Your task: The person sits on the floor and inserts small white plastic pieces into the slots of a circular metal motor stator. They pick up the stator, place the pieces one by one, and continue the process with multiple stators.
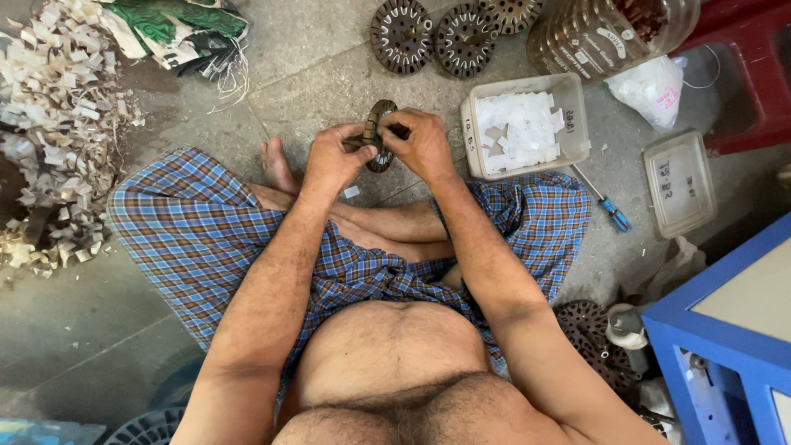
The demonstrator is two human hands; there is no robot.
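Both hands (379, 148) grip slotted metal ring (381, 124).

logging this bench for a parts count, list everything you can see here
slotted disc: 1, dark brown, held edge-on between both hands
other discs: 3, dark with pale slot liners, floor at top
paper tub: 1, clear, full of white slips, right of the hands
lid: 1, clear, floor at right
screwdriver: 1, blue handle, between tub and lid
jar: 1, clear brownish plastic, top right
white bag: 1, beside the jar
paper scraps: heap, off-white, far left
blue frame: 1, lower right
stacked disc: 1 pile, dark, by the frame
checked cloth: 1, blue, over the lap
left hand: on the disc's left side
right hand: on its right side
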